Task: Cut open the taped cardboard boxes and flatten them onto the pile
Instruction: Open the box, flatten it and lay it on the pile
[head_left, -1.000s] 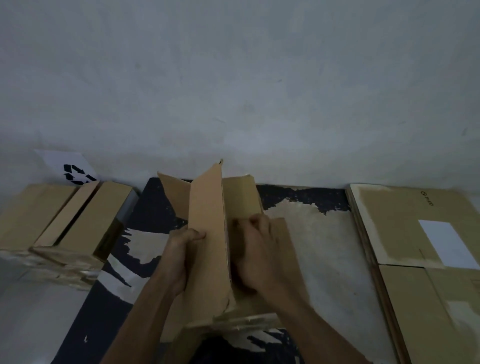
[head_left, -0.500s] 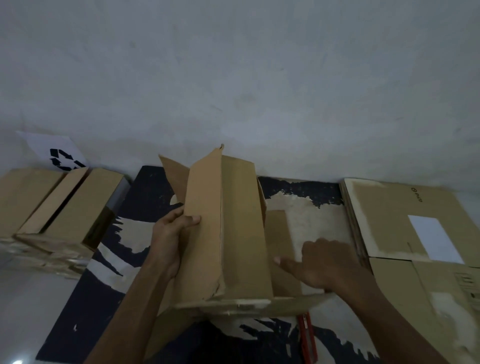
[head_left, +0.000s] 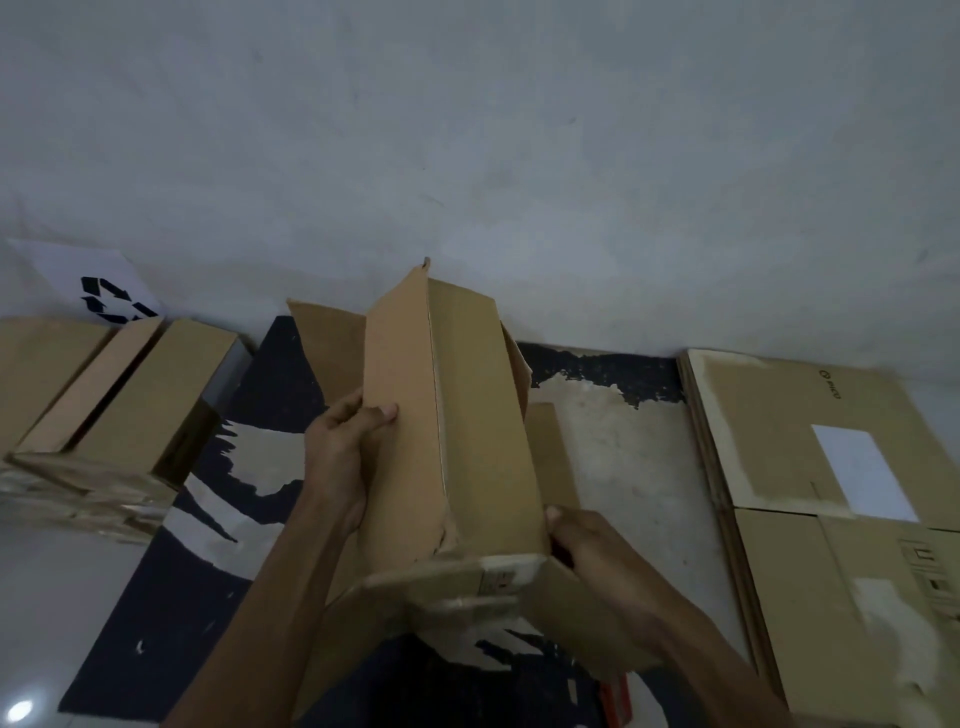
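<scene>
A brown cardboard box with its end flaps open stands partly folded on a worn dark mat. My left hand grips its left panel, thumb on the outer face. At the near right corner my right hand holds the box's right side, fingers hidden behind the cardboard. A red-handled cutter lies on the mat under the near flap, mostly hidden. Flattened boxes form a pile at the right.
Several cardboard boxes sit at the left, against a grey wall. A white sheet with a recycling symbol leans behind them. Pale floor shows at the lower left.
My right hand came back from the mat at the right and took hold of the box's near right corner. The box stands more upright and narrower. My left hand kept its grip.
</scene>
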